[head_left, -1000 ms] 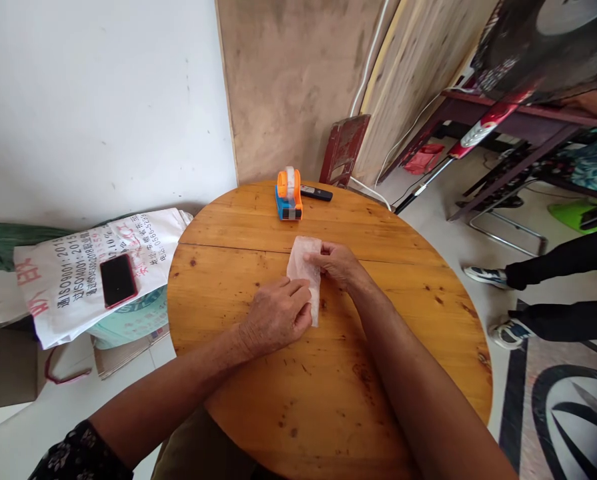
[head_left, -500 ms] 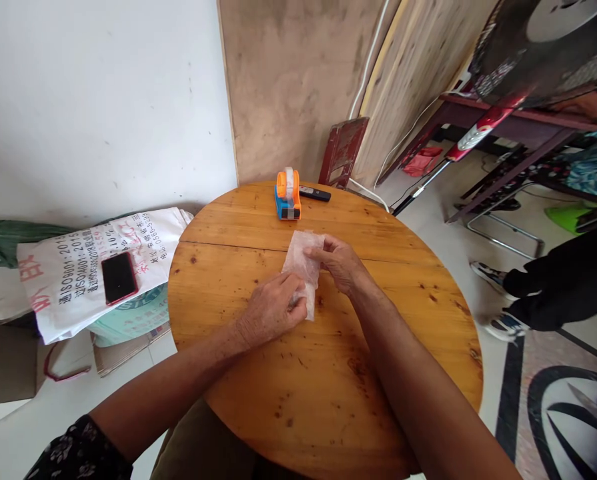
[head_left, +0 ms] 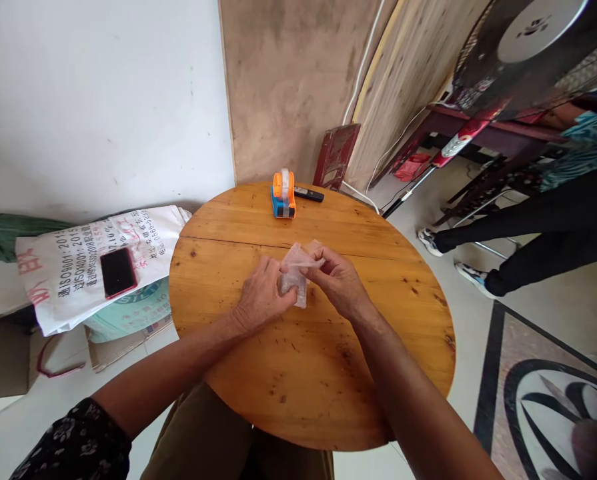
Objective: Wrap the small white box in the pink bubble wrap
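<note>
Both my hands meet over the middle of a round wooden table (head_left: 318,373). Between them is a thin, translucent white sheet (head_left: 295,270), crumpled and lifted off the wood. My left hand (head_left: 261,297) pinches its left side with closed fingers. My right hand (head_left: 335,277) grips its upper right edge between thumb and fingers. Part of the sheet is hidden behind my fingers.
An orange and blue tape dispenser (head_left: 283,194) and a dark remote-like object (head_left: 309,194) lie at the table's far edge. Left of the table, a red phone (head_left: 117,272) rests on a printed white sack (head_left: 78,267). Another person's legs (head_left: 518,233) stand at right.
The sheet lay flat on the table under my hands a second ago; both hands have since lifted and bunched it. The other person's legs have stepped further into view at right.
</note>
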Demonstrator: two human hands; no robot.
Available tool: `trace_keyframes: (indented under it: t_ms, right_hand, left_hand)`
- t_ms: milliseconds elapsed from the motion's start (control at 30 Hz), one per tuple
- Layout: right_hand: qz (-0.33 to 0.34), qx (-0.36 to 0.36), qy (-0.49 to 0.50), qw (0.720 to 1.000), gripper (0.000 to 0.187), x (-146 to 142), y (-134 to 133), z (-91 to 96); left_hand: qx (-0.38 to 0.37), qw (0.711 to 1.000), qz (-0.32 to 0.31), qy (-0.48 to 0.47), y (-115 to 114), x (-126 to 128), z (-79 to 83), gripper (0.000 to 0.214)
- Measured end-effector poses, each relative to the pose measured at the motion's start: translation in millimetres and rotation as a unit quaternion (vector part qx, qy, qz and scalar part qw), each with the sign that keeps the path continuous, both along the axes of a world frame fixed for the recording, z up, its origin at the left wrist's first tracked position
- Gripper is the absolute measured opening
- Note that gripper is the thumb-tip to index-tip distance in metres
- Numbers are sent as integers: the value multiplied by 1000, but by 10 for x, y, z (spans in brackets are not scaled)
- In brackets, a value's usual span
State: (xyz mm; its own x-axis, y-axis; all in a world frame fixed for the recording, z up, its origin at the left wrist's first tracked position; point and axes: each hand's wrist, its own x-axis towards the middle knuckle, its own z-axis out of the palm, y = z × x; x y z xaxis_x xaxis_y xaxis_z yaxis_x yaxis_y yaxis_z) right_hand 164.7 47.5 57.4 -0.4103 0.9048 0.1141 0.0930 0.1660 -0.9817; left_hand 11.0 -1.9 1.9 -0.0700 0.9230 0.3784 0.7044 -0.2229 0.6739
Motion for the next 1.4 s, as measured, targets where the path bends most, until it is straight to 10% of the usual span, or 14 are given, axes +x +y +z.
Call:
trace_keyframes:
  t_ms: [200,533,1100,1400]
  right_hand:
    - [3,95,-72,993,24,73,-153,-41]
    - [-34,237,-124,963,4,98,-391,-292]
    - [-27,380,-153,912,44,135,-506,-503]
    - [4,427,-152,891,34,173,-471,-596]
  left_hand:
    - [38,995,-46,-81,37,-38,-20,60]
    - [20,983,-118,-142,46,-75,22,23]
    - [1,970,-230,-79,22,-270,122,10]
    - [-16,959,-283,15,0,-438,66,44]
